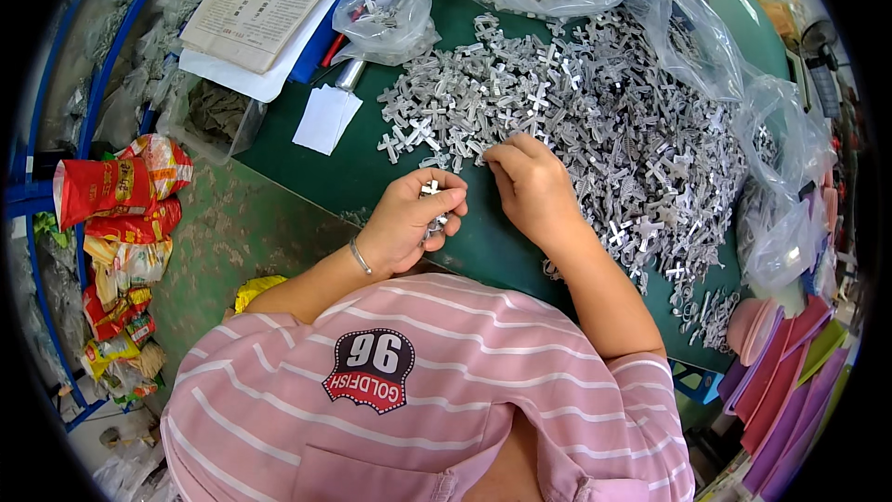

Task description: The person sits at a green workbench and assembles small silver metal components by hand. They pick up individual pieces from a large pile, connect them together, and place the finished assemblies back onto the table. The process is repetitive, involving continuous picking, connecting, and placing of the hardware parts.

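Note:
A wide heap of small silver cross-shaped metal pieces (641, 121) covers much of the green table. My left hand (409, 218), with a bracelet on its wrist, is curled around several of these silver crosses (429, 190) by the table's near edge. Just to its right, my right hand (537, 184) has thumb and fingers pinched together at the near-left border of the heap. Whatever sits between those fingertips is too small and too hidden to make out.
Clear plastic bags (692, 42) border the heap at the back and right. At the back left lie a printed booklet (269, 0), a small bag of pieces (386, 19) and white paper slips (327, 118). Coloured trays (790, 372) stand at the right; snack packets (116, 191) hang left.

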The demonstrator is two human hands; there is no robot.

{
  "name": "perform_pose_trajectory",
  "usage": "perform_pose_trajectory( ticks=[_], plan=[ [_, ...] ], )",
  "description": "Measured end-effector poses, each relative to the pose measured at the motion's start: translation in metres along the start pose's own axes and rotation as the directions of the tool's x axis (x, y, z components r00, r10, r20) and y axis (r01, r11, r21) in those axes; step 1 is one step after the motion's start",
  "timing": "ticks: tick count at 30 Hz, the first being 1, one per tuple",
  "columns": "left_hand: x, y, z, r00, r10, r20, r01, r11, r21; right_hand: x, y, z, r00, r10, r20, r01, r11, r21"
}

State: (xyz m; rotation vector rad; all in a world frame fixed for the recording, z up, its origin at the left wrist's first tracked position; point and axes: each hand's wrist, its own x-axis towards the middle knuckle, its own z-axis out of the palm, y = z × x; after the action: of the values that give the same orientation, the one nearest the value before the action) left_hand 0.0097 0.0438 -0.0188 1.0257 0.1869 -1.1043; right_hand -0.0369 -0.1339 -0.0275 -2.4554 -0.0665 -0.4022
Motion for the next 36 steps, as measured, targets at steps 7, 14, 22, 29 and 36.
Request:
perform_pose_trajectory(
  ticks=[7, 14, 22, 29, 36],
  plan=[
    [0.005, 0.0, 0.005, 1.0, -0.001, 0.017, 0.001, 1.0, 0.002, 0.003, -0.005, 0.006, 0.986, -0.078, -0.147, 0.072, 0.996, -0.048],
    [0.003, 0.001, 0.002, 1.0, 0.026, -0.009, -0.026, 0.999, 0.021, -0.008, 0.0, -0.009, 0.989, 0.15, -0.008, -0.142, 0.946, 0.291],
    [0.004, 0.002, 0.01, 0.999, 0.034, 0.007, -0.035, 0.997, 0.074, -0.027, 0.007, -0.017, 0.936, 0.308, 0.168, -0.34, 0.677, 0.653],
    [0.005, 0.001, 0.008, 0.999, 0.035, -0.004, -0.035, 0.998, 0.047, -0.021, -0.007, -0.011, 0.935, 0.326, 0.14, -0.354, 0.851, 0.388],
    [0.004, 0.0, 0.006, 0.999, 0.048, -0.013, -0.048, 0.998, 0.04, -0.022, -0.016, -0.011, 0.972, 0.18, 0.15, -0.216, 0.938, 0.272]
  ],
)
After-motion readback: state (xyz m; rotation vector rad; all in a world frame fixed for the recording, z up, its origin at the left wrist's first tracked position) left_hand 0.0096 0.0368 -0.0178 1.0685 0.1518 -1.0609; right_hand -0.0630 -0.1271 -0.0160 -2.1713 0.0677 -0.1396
